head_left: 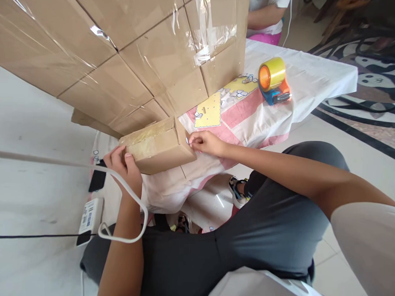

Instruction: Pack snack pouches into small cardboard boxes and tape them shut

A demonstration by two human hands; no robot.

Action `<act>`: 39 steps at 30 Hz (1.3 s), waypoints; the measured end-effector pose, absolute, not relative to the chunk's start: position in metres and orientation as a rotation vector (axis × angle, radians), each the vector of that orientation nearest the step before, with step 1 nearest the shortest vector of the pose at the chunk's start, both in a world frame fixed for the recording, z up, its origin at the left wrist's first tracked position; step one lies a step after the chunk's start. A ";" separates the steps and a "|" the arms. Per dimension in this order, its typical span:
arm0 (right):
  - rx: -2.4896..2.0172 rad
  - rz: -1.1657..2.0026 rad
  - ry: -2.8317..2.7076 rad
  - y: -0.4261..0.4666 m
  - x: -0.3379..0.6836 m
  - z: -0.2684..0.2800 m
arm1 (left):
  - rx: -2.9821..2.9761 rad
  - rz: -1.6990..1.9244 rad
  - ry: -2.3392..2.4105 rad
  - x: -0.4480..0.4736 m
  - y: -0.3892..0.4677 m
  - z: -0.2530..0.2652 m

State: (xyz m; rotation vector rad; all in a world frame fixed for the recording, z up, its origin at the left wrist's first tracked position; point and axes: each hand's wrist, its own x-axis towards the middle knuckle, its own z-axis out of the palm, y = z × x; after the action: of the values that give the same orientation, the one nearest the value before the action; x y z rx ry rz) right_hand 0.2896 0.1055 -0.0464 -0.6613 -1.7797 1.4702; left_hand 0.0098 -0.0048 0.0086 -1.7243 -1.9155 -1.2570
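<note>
A small cardboard box (158,151) lies on the cloth-covered table, with yellowish tape along its top seam. My left hand (124,165) grips the box's left end, thumb on its near side. At the opposite end, the fingers of my right hand (206,142) are pinched together against the box face. A small white piece (187,140), like a sticker, shows at those fingertips; most of it is hidden.
Stacked taped cartons (135,68) rise behind the box. A tape dispenser (273,81) with a yellow roll stands on the tablecloth (237,110) at right. On the left are a power strip (90,217) and a looping white cable (146,215). Another person (267,16) sits beyond.
</note>
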 end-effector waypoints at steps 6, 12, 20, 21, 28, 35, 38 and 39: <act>-0.692 0.998 -2.165 0.095 0.297 -0.029 | -1.777 -1.211 -1.905 0.003 -0.002 0.010; -0.641 1.535 -2.130 0.108 0.290 -0.017 | -1.767 -1.237 -1.878 -0.001 -0.002 0.005; -0.634 1.163 -2.034 0.109 0.292 -0.051 | -1.683 -1.304 -1.860 -0.002 0.003 -0.001; -0.639 1.212 -1.996 0.109 0.291 -0.054 | -1.680 -1.306 -1.864 -0.002 0.003 -0.001; -0.576 1.551 -1.992 0.145 0.291 -0.047 | -1.714 -1.328 -1.861 -0.001 0.001 0.002; -0.528 1.646 -1.965 0.158 0.292 -0.040 | -1.716 -1.349 -1.846 0.000 0.000 0.001; -0.470 1.702 -1.993 0.142 0.293 -0.038 | -1.696 -1.335 -1.856 0.002 0.000 0.001; -0.488 1.670 -1.991 0.135 0.291 -0.039 | -1.687 -1.335 -1.854 0.002 0.000 0.001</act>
State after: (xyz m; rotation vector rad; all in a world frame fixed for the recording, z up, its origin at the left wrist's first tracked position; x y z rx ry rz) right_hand 0.2910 0.1351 -0.0386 -0.4884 -1.9907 1.6703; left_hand 0.0023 0.0002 0.0009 -1.6872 -1.8540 -1.3346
